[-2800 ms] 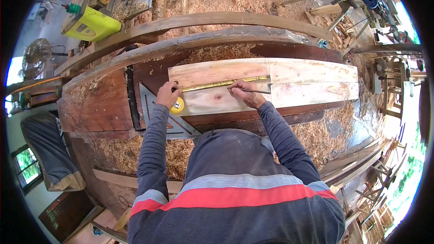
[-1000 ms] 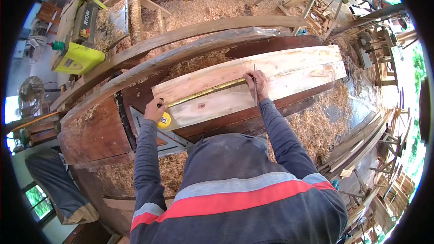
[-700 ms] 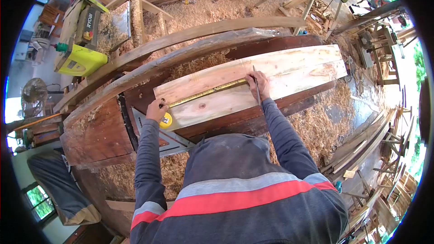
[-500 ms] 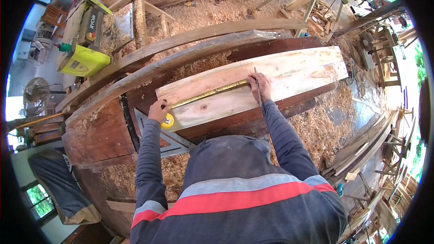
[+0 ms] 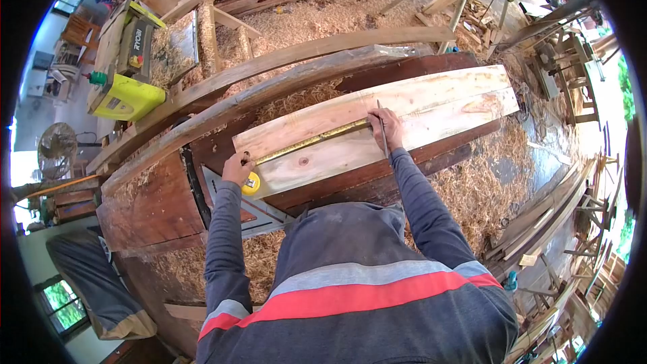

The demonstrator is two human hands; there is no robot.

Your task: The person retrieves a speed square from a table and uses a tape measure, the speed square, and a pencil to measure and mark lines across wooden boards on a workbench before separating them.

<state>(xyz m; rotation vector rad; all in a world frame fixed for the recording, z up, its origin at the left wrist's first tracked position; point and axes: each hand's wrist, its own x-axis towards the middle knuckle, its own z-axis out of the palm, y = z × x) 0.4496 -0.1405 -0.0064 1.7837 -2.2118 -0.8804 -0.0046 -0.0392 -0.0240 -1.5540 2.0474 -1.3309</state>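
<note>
A pale wooden board [image 5: 445, 104] lies slanted across the dark wood bench. A yellow tape measure blade [image 5: 313, 138] stretches along it between my hands. At the board's left end, my left hand [image 5: 236, 168] is closed on the tape, with the round yellow tape case [image 5: 251, 183] hanging just below the fingers. My right hand [image 5: 388, 132] rests on the middle of the board, closed around a slim pencil [image 5: 385, 136] whose point faces the far edge. Its fingers are also at the right end of the visible tape.
Left of the board, a metal framing square [image 5: 259, 221] lies partly under my left forearm. A long beam [image 5: 290, 61] runs behind the board. The green Ryobi planer [image 5: 128, 98] stands at upper left. Wood shavings [image 5: 478, 178] cover the floor, and stacked planks [image 5: 546, 219] lie at right.
Both hands, the tape and the board stay in nearly the same places. The view shifts only slightly.
</note>
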